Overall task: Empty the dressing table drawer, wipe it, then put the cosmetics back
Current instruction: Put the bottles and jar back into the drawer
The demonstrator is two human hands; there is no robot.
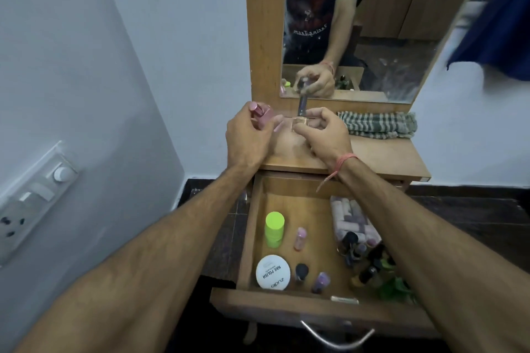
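Note:
The wooden drawer (pixel 252 238) stands pulled open below the dressing table top (pixel 381 157). Inside it lie a neon green container (pixel 274 229), a small pink bottle (pixel 300 238), a white nail polish remover tub (pixel 272 272), a black-capped bottle (pixel 301 272), a purple bottle (pixel 321 282) and several lipsticks and bottles at the right (pixel 355 226). Over the table top my left hand (pixel 248 137) grips a pink perfume bottle (pixel 259 114). My right hand (pixel 324 132) pinches a clear bottle with a dark cap (pixel 302 107) standing near the mirror.
A folded striped cloth (pixel 378 125) lies on the table top at the right. The mirror (pixel 372 23) rises behind it. A switchboard (pixel 34 195) is on the left wall. A blue cloth (pixel 493 28) hangs at the right. The drawer's metal handle (pixel 335 337) juts toward me.

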